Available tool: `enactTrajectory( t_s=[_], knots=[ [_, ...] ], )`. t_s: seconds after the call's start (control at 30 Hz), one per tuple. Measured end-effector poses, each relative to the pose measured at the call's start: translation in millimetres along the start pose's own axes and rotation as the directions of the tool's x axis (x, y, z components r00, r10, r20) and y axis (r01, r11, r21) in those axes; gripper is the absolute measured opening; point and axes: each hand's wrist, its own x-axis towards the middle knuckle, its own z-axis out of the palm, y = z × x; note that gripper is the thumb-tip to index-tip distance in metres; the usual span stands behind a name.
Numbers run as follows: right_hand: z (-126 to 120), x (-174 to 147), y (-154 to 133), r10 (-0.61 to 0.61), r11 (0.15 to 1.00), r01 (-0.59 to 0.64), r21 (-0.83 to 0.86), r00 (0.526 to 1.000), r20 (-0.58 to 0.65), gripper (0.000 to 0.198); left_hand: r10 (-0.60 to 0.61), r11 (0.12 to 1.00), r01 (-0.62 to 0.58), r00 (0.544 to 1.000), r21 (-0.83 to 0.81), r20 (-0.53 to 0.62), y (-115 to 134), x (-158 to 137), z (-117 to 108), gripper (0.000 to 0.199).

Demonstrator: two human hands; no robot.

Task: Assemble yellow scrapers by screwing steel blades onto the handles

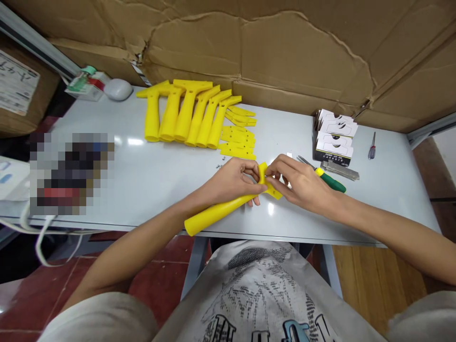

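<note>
My left hand (pixel 237 179) is closed around a yellow plastic scraper handle (pixel 213 213), near its wide head. The handle's round end points down and left, over the table's front edge. With thumb and fingers pinched together, my right hand (pixel 299 183) touches the head and holds a small metal screw (pixel 265 176) against it; the fingers partly cover the screw. Just beyond my left hand lie a few loose screws (pixel 220 166). Beside my right hand is a screwdriver (pixel 329 180) with a green and yellow grip.
Several yellow scraper handles (pixel 185 111) lie in a row at the back, with flat yellow plates (pixel 237 149) beside them. To the right are white-and-black blade boxes (pixel 333 142), metal strips (pixel 340 170) and a small screwdriver (pixel 372 149). Cardboard (pixel 228 57) walls the rear. A white mouse (pixel 118 89) sits back left.
</note>
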Motion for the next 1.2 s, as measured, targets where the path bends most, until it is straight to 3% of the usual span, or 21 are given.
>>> enactTrajectory(
  t_s=[0.13,0.23,0.33,0.47,0.7,0.73,0.8,0.87,0.93,1.07,1.2],
  knots=[
    [3.0,0.3,1.1,0.052,0.998,-0.052,0.025,0.999,0.001,0.021,0.020,1.000,-0.019,0.999,-0.015,0.038,-1.6,-0.2,1.1,0.036],
    [2.7,-0.4,-0.1,0.009,0.999,-0.007,-0.045,0.999,0.041,0.022,-0.004,1.000,0.004,0.998,-0.007,0.058,-4.0,0.6,-0.7,0.039],
    [-4.9,-3.5,-0.3,-0.133,0.963,0.156,-0.219,0.984,0.116,0.025,-0.030,0.999,0.031,0.995,-0.009,0.098,-4.1,0.8,-3.8,0.040],
    [-17.2,-5.4,1.6,-0.357,0.815,0.413,-0.406,0.911,0.209,0.031,-0.032,0.999,0.034,0.992,-0.014,0.125,0.4,-0.2,-5.5,0.037],
    [-24.3,8.6,0.7,-0.542,0.684,0.561,-0.465,0.819,0.190,0.026,-0.013,1.000,0.012,0.995,0.011,0.101,7.8,0.9,-10.0,0.029],
    [-23.9,10.8,0.8,-0.541,0.692,0.548,-0.469,0.825,0.165,0.027,-0.012,1.000,0.010,0.997,0.022,0.082,9.6,0.3,-13.9,0.028],
    [-19.5,14.1,3.0,-0.466,0.779,0.432,-0.454,0.884,0.042,0.028,-0.001,0.999,0.000,1.000,0.046,0.031,14.5,-2.6,-25.4,0.026],
    [-9.4,15.6,8.8,-0.306,0.908,0.249,-0.336,0.943,-0.128,0.025,0.011,0.996,-0.010,1.000,0.094,-0.018,20.4,-7.0,-40.8,0.025],
    [5.0,16.1,16.8,-0.146,0.981,0.115,-0.155,0.968,-0.203,0.020,0.006,0.986,0.001,0.999,0.165,-0.043,25.0,-11.3,-56.5,0.024],
    [34.0,19.5,28.9,0.022,0.998,-0.018,0.057,0.998,-0.060,0.020,-0.063,0.965,0.083,0.994,0.251,-0.088,25.5,-14.1,-77.0,0.028],
    [51.4,32.4,29.3,0.054,0.984,-0.064,0.168,0.997,0.061,0.023,-0.082,0.954,0.113,0.989,0.279,-0.123,19.9,-13.5,-87.6,0.033]
  ],
)
